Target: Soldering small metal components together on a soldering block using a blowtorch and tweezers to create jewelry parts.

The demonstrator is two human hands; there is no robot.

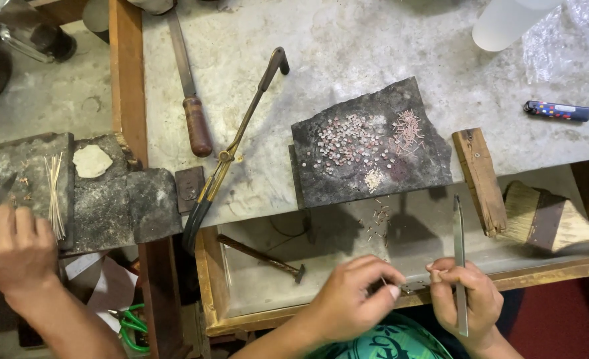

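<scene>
Head view: right hand (464,299) pinches slim metal tweezers (459,262) upright, left hand (351,299) fingertips closed on tiny piece, too small to ID, over desk (347,60) drawer edge; judged mid-assembly, next needs steady fine placement.

Open tray floor (347,256) ahead; hammer (262,256), wood block (479,181) and brush (550,219) flank it.

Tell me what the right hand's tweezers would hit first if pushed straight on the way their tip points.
Held by the right hand, the tweezers point up the picture. Their tip already lies at the tray's far edge; straight on comes the dark slab or the bare benchtop beside it. Depth is unclear.
</scene>
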